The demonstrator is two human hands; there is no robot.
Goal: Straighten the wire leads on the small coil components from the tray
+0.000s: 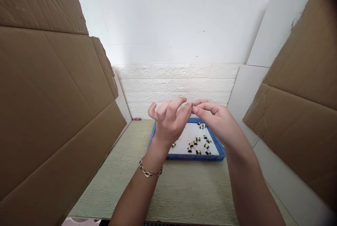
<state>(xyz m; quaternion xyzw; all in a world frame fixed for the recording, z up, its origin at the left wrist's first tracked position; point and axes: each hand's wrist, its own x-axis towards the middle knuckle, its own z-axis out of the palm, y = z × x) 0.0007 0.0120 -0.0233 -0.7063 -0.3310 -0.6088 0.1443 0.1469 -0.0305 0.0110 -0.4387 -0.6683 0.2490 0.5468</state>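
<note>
Both hands are raised above the far part of a blue tray (pixel 179 156), fingertips meeting. My left hand (pixel 171 117) pinches a small coil (pixel 192 105) with thumb and index finger, while its other fingers curl up. From the other side, the thumb and index finger of my right hand (pixel 213 113) close on the same coil. Only a dark bit of it shows; the fingers hide the rest. Below, several small coils (pixel 198 139) with black ends and pale yellow middles lie scattered on the tray's white liner (pixel 181 148). Thin wires trail from some of them.
The tray stands on a pale green table (pixel 184 191). Cardboard panels rise on the left (pixel 52 96) and right (pixel 297 85). Behind is a white brick-patterned wall (pixel 171 71). A small pink-red tube (pixel 136 118) lies at the table's far left edge.
</note>
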